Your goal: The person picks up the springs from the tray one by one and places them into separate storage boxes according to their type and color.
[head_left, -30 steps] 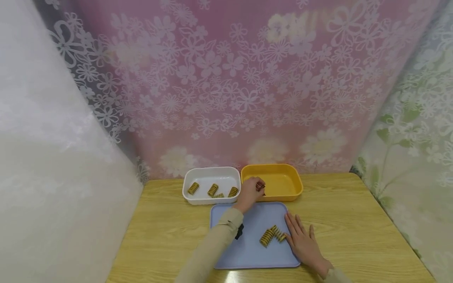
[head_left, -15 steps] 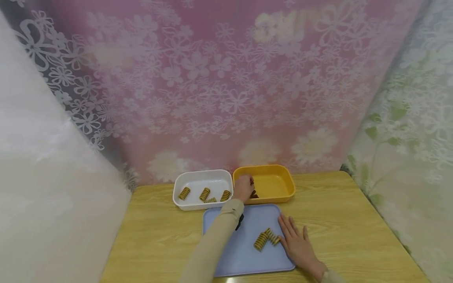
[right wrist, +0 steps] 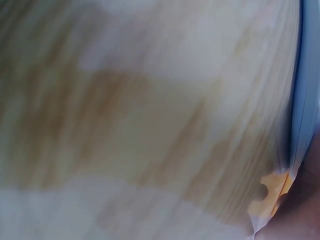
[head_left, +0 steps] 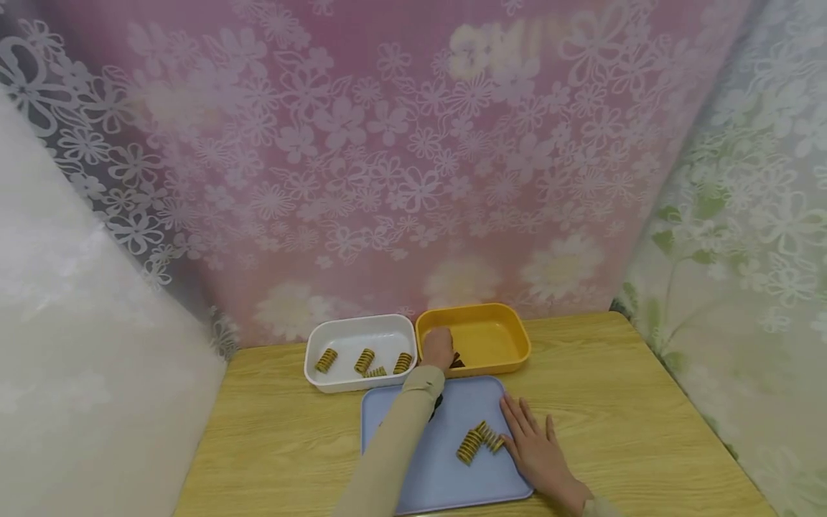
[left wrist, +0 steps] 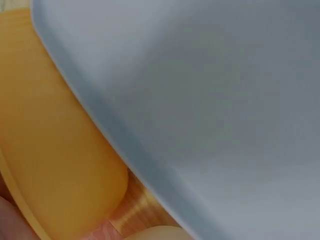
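My left hand reaches into the left end of the yellow tray, knuckles up. Its fingertips are hidden behind the hand, so I cannot tell whether they hold anything. Small dark brown pieces show just right of it, inside the tray by the near wall. Only a sliver of that hand enters the left wrist view, beside the yellow wall. My right hand lies with straight, spread fingers along the right edge of the blue tray. Near its thumb, two yellow coil springs lie together on the blue tray.
A white tray stands left of the yellow one and holds several yellow coil springs. All the trays sit on a wood-grain table. A pink flowered curtain hangs behind, with pale curtains on both sides.
My left hand has moved from above the yellow tray's near edge down into its left end; its fingers, seen earlier with a dark brown piece, are now hidden. The right hand stays in place.
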Demonstrator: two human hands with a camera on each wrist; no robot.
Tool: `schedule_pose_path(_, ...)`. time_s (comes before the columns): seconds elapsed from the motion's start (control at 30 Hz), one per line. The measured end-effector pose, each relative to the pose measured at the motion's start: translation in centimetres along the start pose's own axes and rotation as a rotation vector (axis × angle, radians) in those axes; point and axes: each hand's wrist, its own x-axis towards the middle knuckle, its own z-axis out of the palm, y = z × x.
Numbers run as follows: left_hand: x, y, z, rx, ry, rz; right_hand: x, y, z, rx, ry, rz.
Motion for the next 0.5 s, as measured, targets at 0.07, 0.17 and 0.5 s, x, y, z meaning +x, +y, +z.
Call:
schedule_pose_path(0.07,-0.3,-0.4,0.0,0.024,0.018,0.013,0.0,-0.3,-0.1,0.005,-0.008,0.002)
schedule_pose_path(0.17,-0.4,-0.6,-0.4,0.013,0.023,-0.002,0.0,-0.4,0.1,0.004,-0.011,-0.001)
schedule_pose_path(0.5,-0.5,1.1,-4.4,-0.272,-0.016,-0.021,0.0,-0.1,-0.1,0.013,-0.016,-0.001)
